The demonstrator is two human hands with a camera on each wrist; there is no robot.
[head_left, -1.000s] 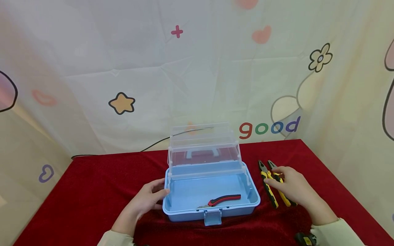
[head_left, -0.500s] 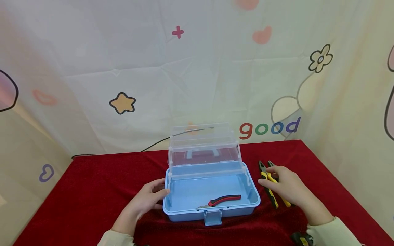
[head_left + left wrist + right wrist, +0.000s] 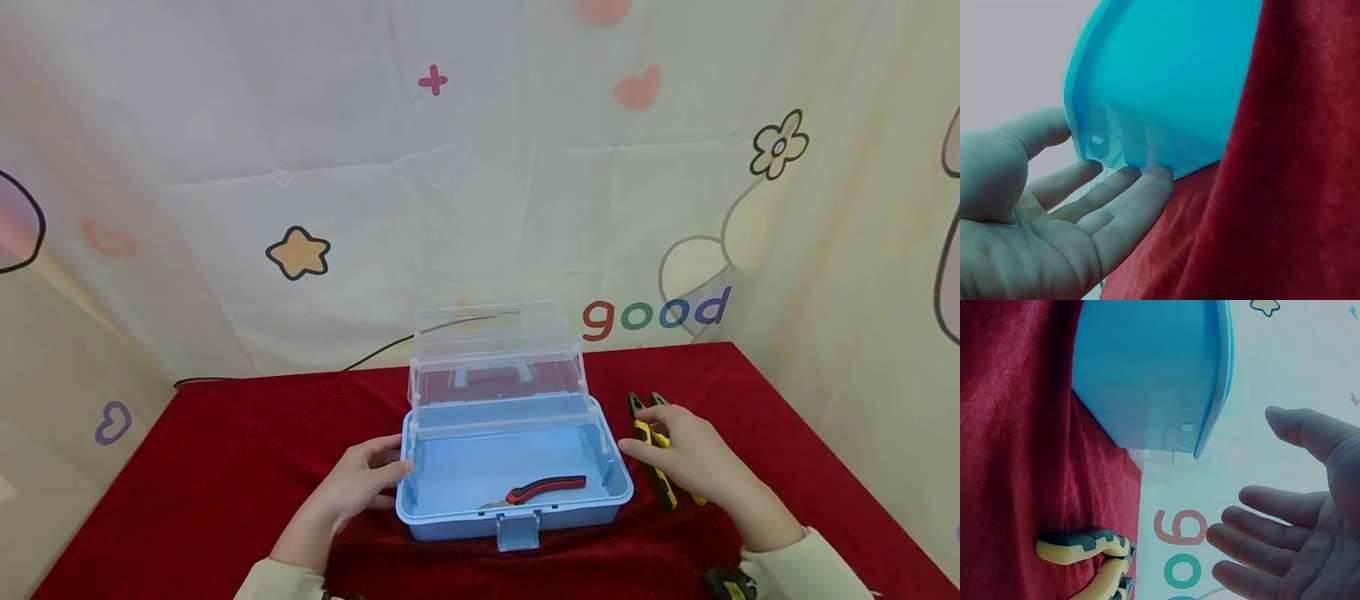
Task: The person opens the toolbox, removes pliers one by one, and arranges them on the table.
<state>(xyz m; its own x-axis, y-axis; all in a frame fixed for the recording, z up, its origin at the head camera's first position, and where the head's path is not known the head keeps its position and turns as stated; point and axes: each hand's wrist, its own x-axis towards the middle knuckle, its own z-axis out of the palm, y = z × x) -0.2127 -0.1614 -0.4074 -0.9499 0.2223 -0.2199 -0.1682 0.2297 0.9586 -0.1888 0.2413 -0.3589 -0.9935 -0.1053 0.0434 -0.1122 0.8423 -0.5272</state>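
A blue toolbox (image 3: 510, 467) stands in the middle of the table, its clear lid and trays (image 3: 498, 379) raised at the back. Inside lies a pair of pliers (image 3: 547, 485) with red and black handles. My left hand (image 3: 358, 479) holds the toolbox's left end, thumb at the rim, fingers on the outer wall; the left wrist view shows this hand (image 3: 1085, 206) too. Spread and bare of any object, my right hand (image 3: 693, 454) hovers beside the toolbox's right end. Below it lie two yellow and black pliers (image 3: 660, 483), partly hidden; one pair's handles (image 3: 1079, 547) show in the right wrist view.
Red velvet cloth (image 3: 262, 450) covers the table. A printed curtain (image 3: 345, 150) hangs behind and at both sides. Along the back edge runs a thin black cable (image 3: 378, 350). Dark bands sit at both wrists.
My right hand has drifted left, from above the pliers toward the toolbox's right end. The left hand and the toolbox have stayed in place.
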